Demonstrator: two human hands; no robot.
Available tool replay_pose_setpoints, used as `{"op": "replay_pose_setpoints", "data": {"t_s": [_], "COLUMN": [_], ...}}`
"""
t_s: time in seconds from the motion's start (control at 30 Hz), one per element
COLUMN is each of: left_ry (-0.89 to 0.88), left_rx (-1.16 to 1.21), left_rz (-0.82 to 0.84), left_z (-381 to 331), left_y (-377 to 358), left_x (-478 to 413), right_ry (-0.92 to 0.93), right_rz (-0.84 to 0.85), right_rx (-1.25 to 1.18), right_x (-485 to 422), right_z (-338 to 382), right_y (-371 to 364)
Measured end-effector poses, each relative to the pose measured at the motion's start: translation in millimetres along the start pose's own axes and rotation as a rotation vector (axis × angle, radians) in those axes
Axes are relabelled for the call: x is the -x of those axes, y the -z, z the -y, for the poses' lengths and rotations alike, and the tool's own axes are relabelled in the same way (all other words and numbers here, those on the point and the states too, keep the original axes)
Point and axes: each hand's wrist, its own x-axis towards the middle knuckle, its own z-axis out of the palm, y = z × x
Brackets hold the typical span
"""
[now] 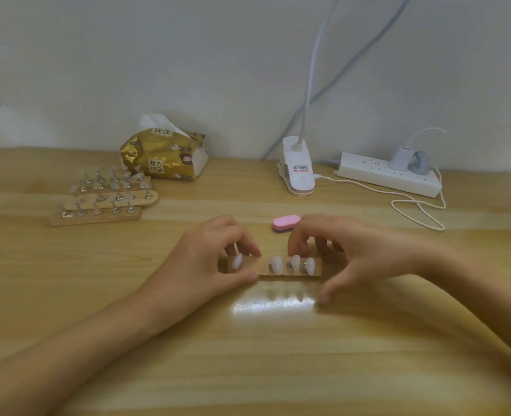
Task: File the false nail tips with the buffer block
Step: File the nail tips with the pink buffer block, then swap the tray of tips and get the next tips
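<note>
**Landmark:** wooden strip (263, 266) on the table (248, 355), long axis running left to right across my view.

1. False nail tips (276, 263): I count 4 standing on the strip, 1 at its left end and 3 grouped right of its middle. A finger may hide more.
2. Buffer block (286, 222): pink, lying flat just beyond the strip's right half. Its long axis is roughly parallel to the strip. Nothing holds it.
3. Left hand (218, 259): clamped on the strip's left end, thumb on the near edge and fingers on the far edge.
4. Right hand (347, 250): over the strip's right half, fingers loosely curled, thumb spread well apart on the table at the near side. It grips nothing. I cannot tell whether its fingertips touch a tip.
5. Coming move, as I judge it: the right hand is nearer the block, which lies just beyond its knuckles and slightly left. A short reach away from me should take it across its narrow width.
6. Beyond the strip, left: spare strips (104, 202), tissue pack (164, 154). Right: clip lamp (297, 172), power strip (389, 175).
</note>
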Motion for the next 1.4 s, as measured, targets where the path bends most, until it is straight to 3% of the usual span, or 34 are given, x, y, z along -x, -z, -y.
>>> {"op": "replay_pose_setpoints", "data": {"t_s": [0.23, 0.37, 0.53, 0.7, 0.8, 0.93, 1.1, 1.2, 1.3, 1.4], "left_ry": [0.012, -0.006, -0.106, -0.368, -0.473, -0.454, -0.406, -0.381, -0.369, -0.371], "left_rx": [0.018, -0.032, -0.101, -0.218, -0.323, -0.36, -0.354, -0.261, -0.208, -0.193], "left_rz": [0.02, 0.199, 0.314, 0.364, 0.336, 0.269, 0.241, 0.259, 0.268, 0.267], "left_z": [1.7, 2.6, -7.1, -56.7, -85.5, -118.0, -124.3, -113.3, -115.2, -116.6], "left_y": [-2.5, -4.2, -29.2, -93.4, -140.8, -196.6, -224.2, -222.3, -222.2, -222.3], "left_x": [-1.8, -7.1, -27.2, -76.0, -112.6, -162.0, -184.5, -185.4, -188.4, -187.4], "right_ry": [0.02, -0.096, -0.393, -0.901, -1.173, -1.368, -1.391, -1.187, -1.022, -1.005], "right_rz": [-0.319, -0.37, -0.502, -0.677, -0.664, -0.715, -0.873, -0.987, -0.869, -0.706], "right_rx": [0.149, 0.083, 0.007, 0.17, 0.28, 0.287, 0.213, 0.195, 0.337, 0.472], "right_x": [14.4, 43.2, 121.4, 202.2, 229.9, 250.7, 263.9, 257.4, 259.6, 272.6], "right_z": [0.2, -8.5, -54.1, -126.7, -164.0, -198.9, -220.0, -226.3, -233.2, -245.5], "right_y": [-29.0, -23.9, 5.8, 41.0, 62.6, 88.1, 98.9, 88.6, 80.6, 80.4]}}
